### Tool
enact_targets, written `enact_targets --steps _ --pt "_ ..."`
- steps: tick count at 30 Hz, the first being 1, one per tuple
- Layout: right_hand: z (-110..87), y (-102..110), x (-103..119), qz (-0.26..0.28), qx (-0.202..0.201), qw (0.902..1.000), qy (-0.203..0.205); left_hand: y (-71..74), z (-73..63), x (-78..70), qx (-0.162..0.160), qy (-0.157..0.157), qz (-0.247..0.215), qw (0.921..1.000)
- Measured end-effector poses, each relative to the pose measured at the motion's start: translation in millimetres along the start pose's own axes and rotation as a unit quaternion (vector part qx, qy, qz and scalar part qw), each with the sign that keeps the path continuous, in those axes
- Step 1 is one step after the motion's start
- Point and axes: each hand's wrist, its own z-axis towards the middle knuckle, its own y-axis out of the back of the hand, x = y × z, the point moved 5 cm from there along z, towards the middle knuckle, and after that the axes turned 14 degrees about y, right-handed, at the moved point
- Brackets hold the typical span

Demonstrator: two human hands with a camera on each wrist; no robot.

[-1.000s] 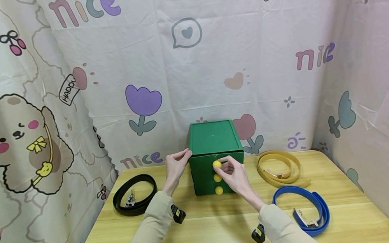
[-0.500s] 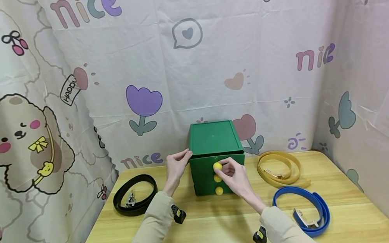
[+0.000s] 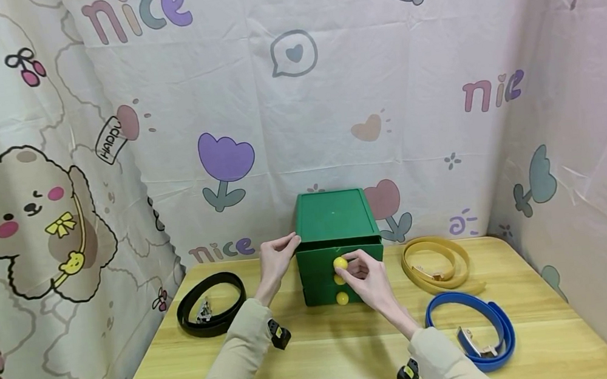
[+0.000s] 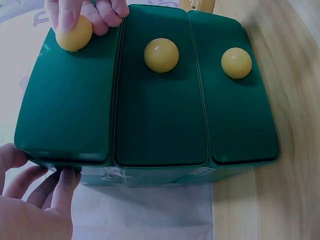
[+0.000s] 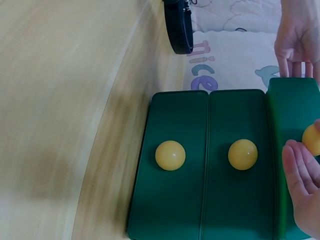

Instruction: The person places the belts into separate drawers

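A small green drawer cabinet stands on the table, three drawers stacked in its front. Each drawer has a round yellow knob; the lowest knob is uncovered in the head view. My right hand pinches the top knob between thumb and fingers. The top drawer sits slightly forward, with a dark gap under the cabinet's top edge. At the upper left corner, my left hand holds the cabinet, its thumb near the top edge and fingertips against the side. The drawer's inside is hidden.
On the wooden table, a coiled black belt lies left of the cabinet. A coiled yellow belt and a coiled blue belt lie to the right. A printed curtain hangs behind and at both sides.
My right hand has drawn the top knob a little toward me. The gap above the top drawer has widened. My left hand stays at the cabinet's corner.
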Motion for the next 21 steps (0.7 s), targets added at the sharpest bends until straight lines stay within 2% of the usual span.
enact_targets --steps 21 --pt "-9.1 3.0 3.7 -0.005 0.013 0.9999 0.008 0.6 0.7 0.9 0.006 0.006 -0.012 0.9999"
